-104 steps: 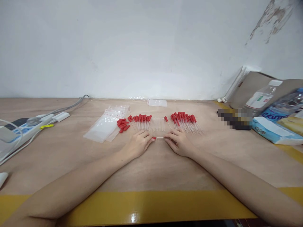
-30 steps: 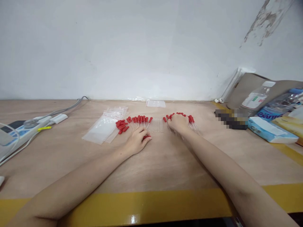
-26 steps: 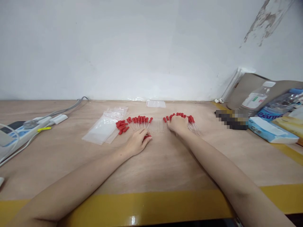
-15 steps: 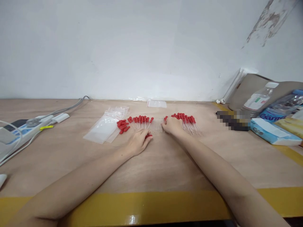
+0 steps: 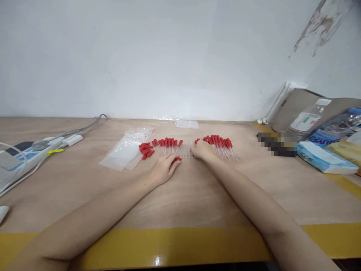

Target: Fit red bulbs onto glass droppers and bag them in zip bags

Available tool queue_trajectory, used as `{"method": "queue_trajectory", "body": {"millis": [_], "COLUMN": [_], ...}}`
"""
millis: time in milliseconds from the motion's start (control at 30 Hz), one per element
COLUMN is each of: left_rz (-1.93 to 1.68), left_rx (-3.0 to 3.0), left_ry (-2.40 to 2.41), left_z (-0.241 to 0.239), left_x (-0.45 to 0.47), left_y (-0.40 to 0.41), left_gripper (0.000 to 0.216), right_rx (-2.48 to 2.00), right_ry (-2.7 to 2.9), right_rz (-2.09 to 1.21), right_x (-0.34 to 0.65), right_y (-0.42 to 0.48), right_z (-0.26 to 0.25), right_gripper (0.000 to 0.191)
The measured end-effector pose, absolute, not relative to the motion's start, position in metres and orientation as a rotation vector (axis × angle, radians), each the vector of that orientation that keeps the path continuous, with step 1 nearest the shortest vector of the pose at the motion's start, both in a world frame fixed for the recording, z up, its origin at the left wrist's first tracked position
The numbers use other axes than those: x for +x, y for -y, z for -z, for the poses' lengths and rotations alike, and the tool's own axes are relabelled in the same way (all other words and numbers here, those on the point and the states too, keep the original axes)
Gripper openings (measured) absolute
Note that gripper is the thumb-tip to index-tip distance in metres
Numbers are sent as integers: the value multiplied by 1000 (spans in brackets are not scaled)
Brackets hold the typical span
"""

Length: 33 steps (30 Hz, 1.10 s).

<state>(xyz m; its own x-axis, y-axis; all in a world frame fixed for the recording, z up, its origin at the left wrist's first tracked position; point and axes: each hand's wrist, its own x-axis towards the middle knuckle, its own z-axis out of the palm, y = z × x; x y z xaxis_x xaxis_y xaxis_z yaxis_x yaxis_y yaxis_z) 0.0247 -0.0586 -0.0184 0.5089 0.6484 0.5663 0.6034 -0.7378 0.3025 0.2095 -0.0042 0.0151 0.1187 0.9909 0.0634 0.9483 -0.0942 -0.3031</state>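
Observation:
My left hand (image 5: 164, 168) rests on the table with its fingers curled round red rubber bulbs (image 5: 177, 159), whose edge shows at the fingertips. My right hand (image 5: 202, 149) is pinched closed at the right end of a row of bare clear dropper tubes (image 5: 185, 149); what its fingertips hold is hidden. Droppers with red bulbs (image 5: 168, 142) lie fanned out left of the bare tubes. More red-bulbed droppers (image 5: 221, 142) are fanned out to the right, some partly behind my right hand. A small pile of loose red bulbs (image 5: 146, 150) lies by the left group.
Clear zip bags (image 5: 120, 152) lie left of the bulbs, and another small bag (image 5: 187, 124) is near the wall. A power strip (image 5: 31, 154) with cables stands at the left. At right are a pixelated dark object (image 5: 276, 145), a tissue pack (image 5: 327, 157) and a plastic bottle (image 5: 307, 119).
My right hand has shifted slightly left along the bare tubes. A red bulb that it partly covered shows more at its upper left. My left hand has barely moved, its fingers turning a little.

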Motion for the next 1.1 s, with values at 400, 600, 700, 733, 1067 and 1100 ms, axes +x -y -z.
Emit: {"method": "queue_trajectory", "body": {"millis": [400,600,700,733,1067,1100], "left_rz": [-1087,-1115,-1123,-1123,-965,-948], "left_rx": [2731,2656,2639,2629,2449,2474], "left_ry": [-1130,-1017,-1014,-1014,-875,-854], "left_z": [14,17,16,15,8,8], "left_x": [26,25,26,26,26,26], "left_y": [57,58,61,62,63,63], "left_gripper": [21,20,21,21,17,16], "right_rx": [-1029,-950,-966,-967,-875,-859], "right_ry": [2193,2168,2188,2195,2333,2362], "right_rz": [102,107,127,126,264,287], "right_x": [256,249,246,246,250,252], "right_y": [67,79,81,81,77,77], "right_z": [15,18,17,17,17,16], "right_gripper": [22,20,20,20,29,32]}}
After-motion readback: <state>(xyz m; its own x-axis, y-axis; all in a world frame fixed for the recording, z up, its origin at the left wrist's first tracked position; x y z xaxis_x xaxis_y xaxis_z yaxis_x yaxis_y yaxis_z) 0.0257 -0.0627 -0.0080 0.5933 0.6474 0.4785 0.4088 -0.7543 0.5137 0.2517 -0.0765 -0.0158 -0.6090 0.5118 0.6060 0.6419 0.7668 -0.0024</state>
